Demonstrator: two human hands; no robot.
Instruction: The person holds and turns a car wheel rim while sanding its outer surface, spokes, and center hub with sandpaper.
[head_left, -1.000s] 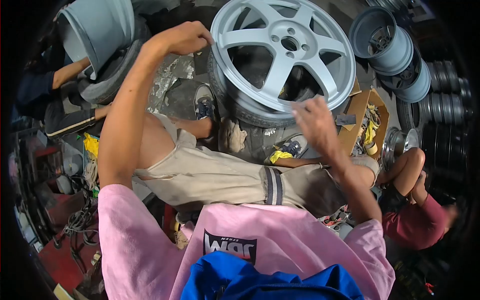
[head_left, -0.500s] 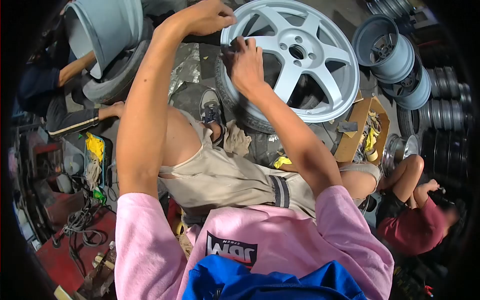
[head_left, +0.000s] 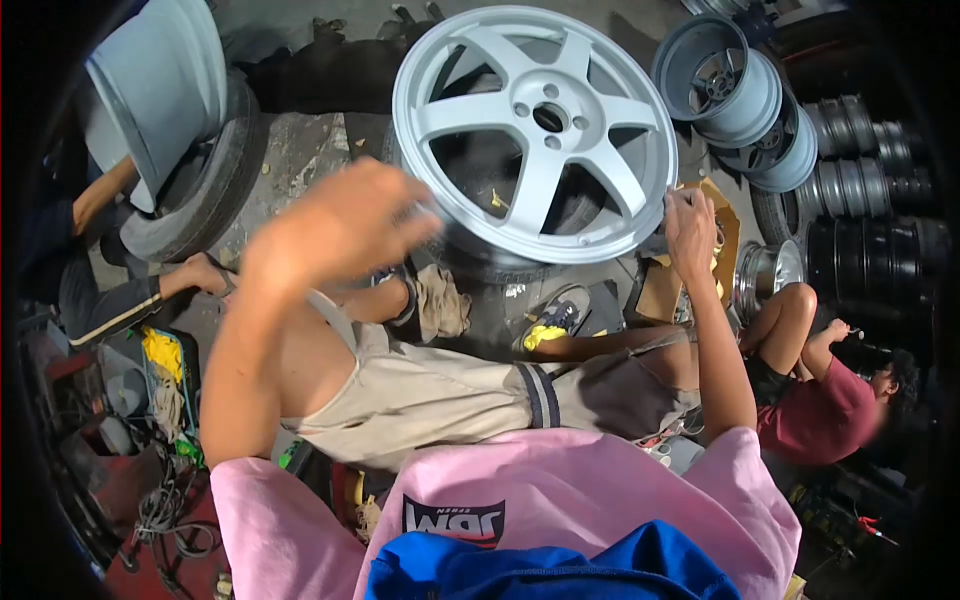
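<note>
A pale grey six-spoke wheel rim [head_left: 540,195] lies face up on a dark tyre [head_left: 500,268] in front of me. My right hand [head_left: 690,230] is at the rim's right edge, its fingers curled against the outer lip. Whether a small thing is also under those fingers is hidden. My left hand [head_left: 350,215] hangs in the air just left of the rim's near edge, apart from it. Motion smears its fingers.
Another pale rim [head_left: 165,75] leans on a tyre [head_left: 190,215] at left, with a person's arm in it. Right are a cardboard box [head_left: 660,290], stacked rims [head_left: 760,95] and a seated person in a red shirt [head_left: 825,415]. A dark animal [head_left: 330,70] lies behind.
My right hand has gone from the rim's left side to its right edge. My left hand has come off the upper left and down toward me. The whole view has shifted somewhat.
</note>
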